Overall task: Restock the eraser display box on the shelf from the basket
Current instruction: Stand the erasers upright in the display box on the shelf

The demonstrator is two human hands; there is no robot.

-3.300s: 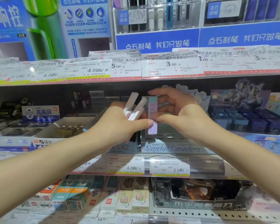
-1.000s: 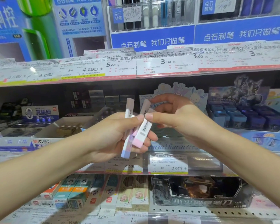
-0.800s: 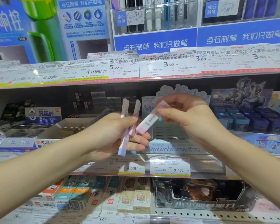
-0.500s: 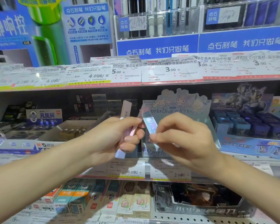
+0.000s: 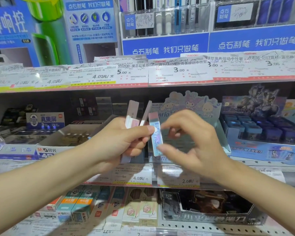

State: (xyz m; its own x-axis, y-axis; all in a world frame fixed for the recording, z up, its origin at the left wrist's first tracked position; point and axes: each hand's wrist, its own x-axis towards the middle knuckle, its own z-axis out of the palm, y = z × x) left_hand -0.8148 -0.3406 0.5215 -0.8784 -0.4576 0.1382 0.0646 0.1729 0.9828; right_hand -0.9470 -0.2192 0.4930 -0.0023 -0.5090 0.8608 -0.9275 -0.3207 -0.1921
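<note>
My left hand (image 5: 119,142) is closed around a small bunch of slim pastel erasers (image 5: 132,110); two stick up above the fist and a lilac end shows below it. A blue holographic eraser (image 5: 156,140) stands upright between my hands. My right hand (image 5: 194,143), blurred by motion, pinches it from the right, and my left thumb rests on its upper part. Behind both hands stands the eraser display box (image 5: 194,103) with its cartoon-character header card; its tray is mostly hidden. The basket is out of view.
An upper shelf edge (image 5: 177,72) lined with price tags hangs just above my hands. A white open carton (image 5: 58,142) sits to the left and a blue display box (image 5: 262,133) to the right. Pencil boxes (image 5: 134,210) and a dark sharpener box (image 5: 211,210) fill the shelf below.
My right hand drew a pink eraser from the left-hand bunch and later held a blue one. The blue eraser has turned from tilted to upright and now touches my left thumb.
</note>
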